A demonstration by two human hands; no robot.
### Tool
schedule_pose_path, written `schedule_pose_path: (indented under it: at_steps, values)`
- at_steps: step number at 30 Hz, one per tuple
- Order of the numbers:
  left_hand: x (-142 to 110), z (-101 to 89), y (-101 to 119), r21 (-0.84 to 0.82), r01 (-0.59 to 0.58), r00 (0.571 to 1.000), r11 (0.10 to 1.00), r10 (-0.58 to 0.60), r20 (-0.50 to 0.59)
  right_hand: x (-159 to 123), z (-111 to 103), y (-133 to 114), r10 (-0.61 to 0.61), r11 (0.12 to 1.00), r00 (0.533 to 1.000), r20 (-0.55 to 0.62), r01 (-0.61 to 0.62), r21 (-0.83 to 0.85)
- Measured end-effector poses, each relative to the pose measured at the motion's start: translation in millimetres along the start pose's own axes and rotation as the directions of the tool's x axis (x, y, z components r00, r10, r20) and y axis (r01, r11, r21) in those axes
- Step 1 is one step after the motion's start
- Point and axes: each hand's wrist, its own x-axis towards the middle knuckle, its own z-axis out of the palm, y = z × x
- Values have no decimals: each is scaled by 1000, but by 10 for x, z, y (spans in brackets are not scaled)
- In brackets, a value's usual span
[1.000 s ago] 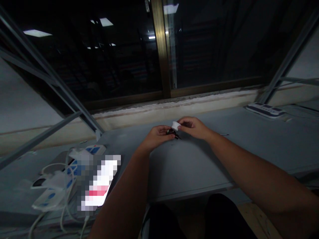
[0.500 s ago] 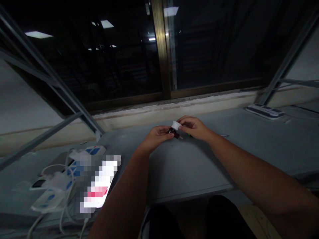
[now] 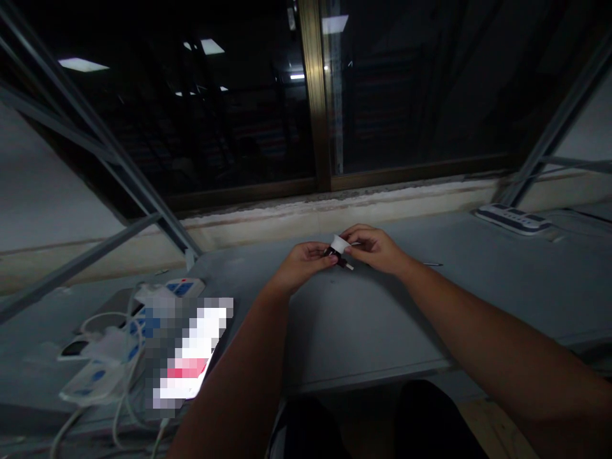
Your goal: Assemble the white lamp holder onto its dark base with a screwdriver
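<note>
With the dark piece between the hands as the middle of the clock, a slanting metal frame (image 3: 138, 182) stands at the far left, toward 10 o'clock. Below it, between 8 and 9, a white power strip (image 3: 98, 379) with blue sockets lies on the grey table (image 3: 373, 319), with pale cables (image 3: 164, 423) looping over it and down toward the near edge. Just beside it, at 8 o'clock, lies a lit phone or tablet (image 3: 198, 347), its screen blurred into blocks.

The person's left hand (image 3: 303, 264) comes next, its thumb and fingers pinched together on the dark piece (image 3: 342, 262), which is held over the middle of the table. A small pale tip sticks out of that piece toward 4 o'clock. A white cup (image 3: 339, 243), flared at its upper end, sits against the dark piece on its 12 o'clock side; whether the two are joined cannot be told. Beyond them, at 12, a dark window (image 3: 421, 102) rises above a pale ledge (image 3: 268, 220).

The right hand (image 3: 377, 250) reaches in from 3 o'clock, its thumb and fingers closed on the right side of the white cup. Farther right, at 3, a thin pen-like stick (image 3: 433, 264) lies on the table beyond the right forearm. Between 2 and 3, well apart from the hands, rests a second power strip (image 3: 514, 218), white and dark, with another metal frame (image 3: 549, 134) slanting up behind it.
</note>
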Motion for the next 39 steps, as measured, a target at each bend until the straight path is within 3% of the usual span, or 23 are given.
schedule_pose_path:
  at_steps: [13,26,32,39]
  values:
    - [17,-11,-36,-33,-26,999,999,24,-32,17,37,-7,-63,998,997,-38,64,16]
    - [11,-23,-53,-14,-50,999,999,50,-16,11,42,65,-34,997,998,-45,37,61]
    - [26,-20,-66,-6,-47,998,999,47,-33,3,36,54,-77,997,997,-29,77,-12]
    - [39,14,-73,-42,-67,993,997,63,-96,0,3,-68,-174,960,984,31,177,-215]
